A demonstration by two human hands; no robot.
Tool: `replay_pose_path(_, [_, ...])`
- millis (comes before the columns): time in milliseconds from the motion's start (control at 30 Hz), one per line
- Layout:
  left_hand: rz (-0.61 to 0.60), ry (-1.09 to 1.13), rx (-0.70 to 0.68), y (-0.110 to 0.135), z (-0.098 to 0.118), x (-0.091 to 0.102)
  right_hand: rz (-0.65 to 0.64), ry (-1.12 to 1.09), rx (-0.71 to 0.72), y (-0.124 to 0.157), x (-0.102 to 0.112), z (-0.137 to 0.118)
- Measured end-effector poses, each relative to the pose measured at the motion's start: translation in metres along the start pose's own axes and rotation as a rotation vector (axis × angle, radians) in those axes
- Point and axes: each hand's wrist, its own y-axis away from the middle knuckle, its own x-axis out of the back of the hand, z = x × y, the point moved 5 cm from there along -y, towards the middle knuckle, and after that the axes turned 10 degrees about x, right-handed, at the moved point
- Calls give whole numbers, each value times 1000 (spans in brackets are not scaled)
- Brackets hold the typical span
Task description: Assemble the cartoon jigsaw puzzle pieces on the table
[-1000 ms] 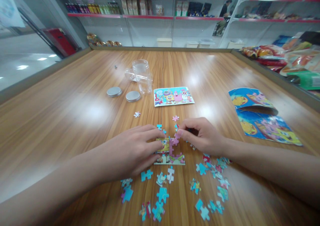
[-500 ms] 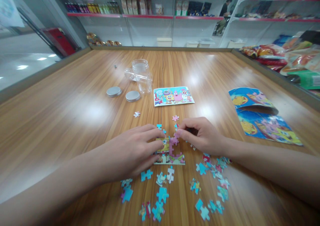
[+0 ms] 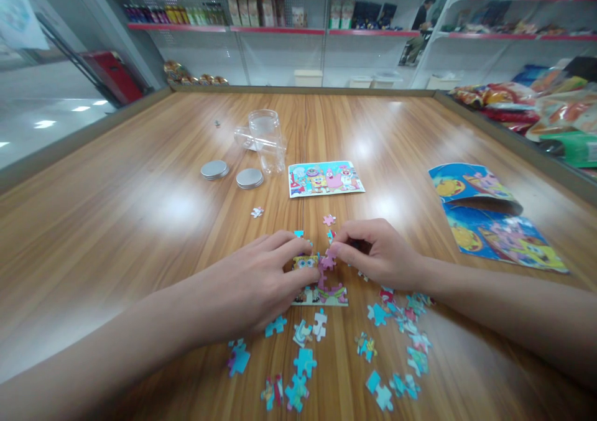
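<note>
A partly joined jigsaw puzzle [image 3: 333,294] lies on the wooden table, showing a yellow square face and pink parts. My left hand [image 3: 273,275] rests over its left side, fingers spread and fingertips on the joined pieces. My right hand [image 3: 377,253] pinches a pink puzzle piece [image 3: 328,260] between thumb and index finger, at the upper right edge of the joined part. Just beyond the hands is a loose pink piece [image 3: 329,220]. Loose blue pieces [image 3: 305,362] are scattered nearer to me, with more pieces [image 3: 405,315] below my right hand. My left fingers hide some of the puzzle.
Past the hands lies a picture card [image 3: 326,180]. Clear plastic jars [image 3: 265,138] and silver lids [image 3: 250,178] stand to its left. A blue printed sleeve [image 3: 499,219] lies at right. Snack bags [image 3: 504,101] sit beyond the right rim; a person [image 3: 417,29] is far back.
My left index finger and thumb have shifted right across the puzzle, uncovering more of the yellow face. My right hand keeps its pinch on the pink piece. The view has moved slightly.
</note>
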Motion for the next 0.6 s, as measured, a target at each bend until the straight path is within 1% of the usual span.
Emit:
replay_pose_path(100, [19, 21, -21, -2, 1, 0, -4, 2, -5, 1, 0, 1])
replay_pose_path(367, [130, 77, -116, -4, 7, 2, 1, 30, 37, 0, 0, 0])
replay_pose_path(600, [164, 56, -145, -3, 7, 3, -22, 56, 100, 0, 0, -3])
